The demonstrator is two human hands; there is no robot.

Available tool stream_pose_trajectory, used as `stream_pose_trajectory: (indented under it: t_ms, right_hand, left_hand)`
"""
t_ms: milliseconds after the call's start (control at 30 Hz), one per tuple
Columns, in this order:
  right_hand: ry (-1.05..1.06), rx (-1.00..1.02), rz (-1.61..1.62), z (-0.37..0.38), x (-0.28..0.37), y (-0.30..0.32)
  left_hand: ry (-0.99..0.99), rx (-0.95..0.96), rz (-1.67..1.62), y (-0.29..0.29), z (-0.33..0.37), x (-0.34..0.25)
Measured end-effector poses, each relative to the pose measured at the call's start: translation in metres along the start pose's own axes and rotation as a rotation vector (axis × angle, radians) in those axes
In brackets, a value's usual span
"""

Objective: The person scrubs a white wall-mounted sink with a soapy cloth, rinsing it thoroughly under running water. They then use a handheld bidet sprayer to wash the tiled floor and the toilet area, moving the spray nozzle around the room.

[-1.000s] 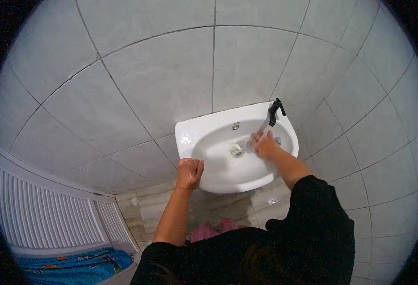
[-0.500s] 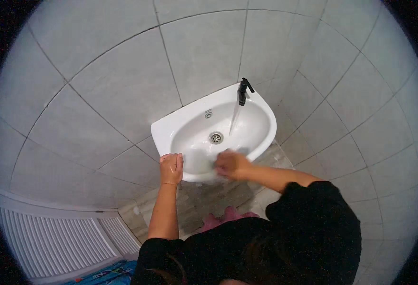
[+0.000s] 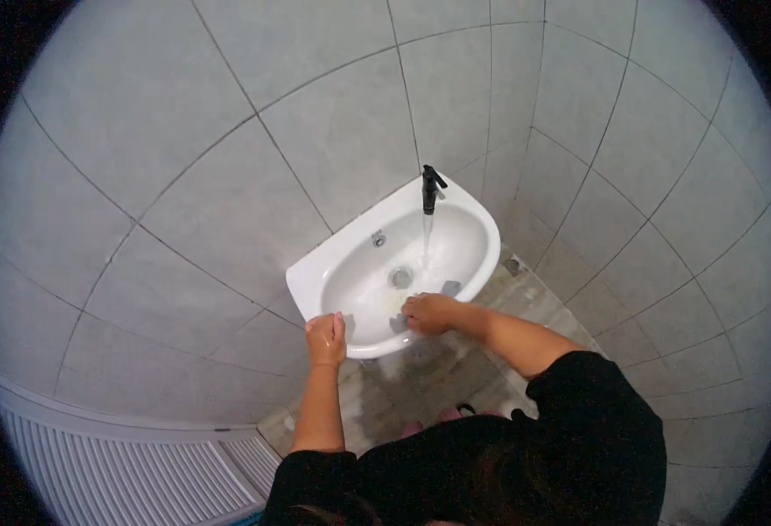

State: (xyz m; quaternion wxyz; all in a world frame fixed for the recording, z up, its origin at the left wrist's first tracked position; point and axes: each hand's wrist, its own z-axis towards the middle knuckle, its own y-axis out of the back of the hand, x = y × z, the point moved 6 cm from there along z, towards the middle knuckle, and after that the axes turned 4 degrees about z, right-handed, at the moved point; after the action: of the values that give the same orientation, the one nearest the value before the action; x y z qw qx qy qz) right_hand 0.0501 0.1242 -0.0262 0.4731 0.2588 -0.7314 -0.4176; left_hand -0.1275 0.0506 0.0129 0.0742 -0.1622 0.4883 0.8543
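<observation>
A white washbasin (image 3: 308,279) is fixed to the tiled wall in front of me. From its black tap (image 3: 429,188) at the far right, a stream of water (image 3: 427,237) runs into the bowl, close to the round drain (image 3: 400,278). My left hand (image 3: 325,337) is closed at the basin's left front rim, thumb uppermost; what lies inside its fingers is hidden. Over the front inner wall of the bowl is my right hand (image 3: 431,314), its fingers curled downward. Whatever it may hold cannot be made out. Wet shine shows on my left wrist.
Grey wall tiles (image 3: 333,123) rise behind the basin and on the right. A white louvred door (image 3: 140,465) stands at the lower left. Below the basin lies a wood-look floor (image 3: 421,377), with a floor drain (image 3: 514,266) at the right.
My right hand, blurred before, now shows more sharply at the bowl's front. The view has shifted, so the basin sits lower in it. My left hand stays by the left rim.
</observation>
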Motion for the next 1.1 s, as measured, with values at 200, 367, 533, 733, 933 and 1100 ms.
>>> stream_pose_trajectory:
  t_ms: [200,367,533,733,933,1100]
  right_hand:
    - [-0.524,-0.121,-0.233,-0.013,-0.085,0.068]
    - [-0.187,0.156,-0.057,0.064,-0.065,-0.003]
    - [0.062,0.081,-0.104,0.089,-0.032,-0.009]
    - [-0.574,-0.259,-0.028,0.073,-0.132,0.059]
    - [-0.171,0.214,-0.32,0.079,-0.03,-0.006]
    - [-0.04,0.338,-0.132,0.075,-0.115,-0.033]
  left_hand:
    - [-0.001,0.009,-0.026,0.007,-0.003,-0.001]
    - [-0.008,0.03,-0.016,-0.002,0.001,0.002]
    - [0.039,0.072,-0.029,0.001,-0.001,0.003]
    - [-0.008,0.007,-0.023,0.005,0.001,-0.005]
    - [-0.006,0.034,0.012,0.005,0.0,-0.003]
    - [-0.019,0.021,-0.037,0.009,0.003,-0.008]
